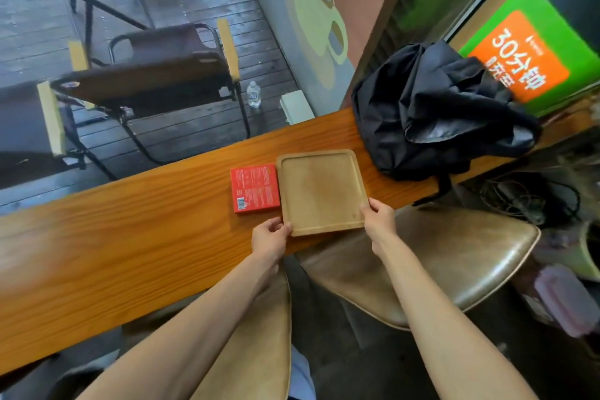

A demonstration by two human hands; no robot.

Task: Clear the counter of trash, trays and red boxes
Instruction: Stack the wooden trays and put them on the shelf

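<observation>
Head view, frame centre: my left hand point(271, 232) and right hand point(378, 216) each grip the wooden tray's point(321, 191) near corners; stiff, light, I judge.

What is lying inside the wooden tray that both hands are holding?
Nothing shows inside the wooden tray; its floor is bare wood. The left hand and right hand cover only its two near corners, and the counter beneath it is hidden.

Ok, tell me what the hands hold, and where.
Both grip the square wooden tray: left hand at its near left corner, right hand at its near right corner.
</observation>
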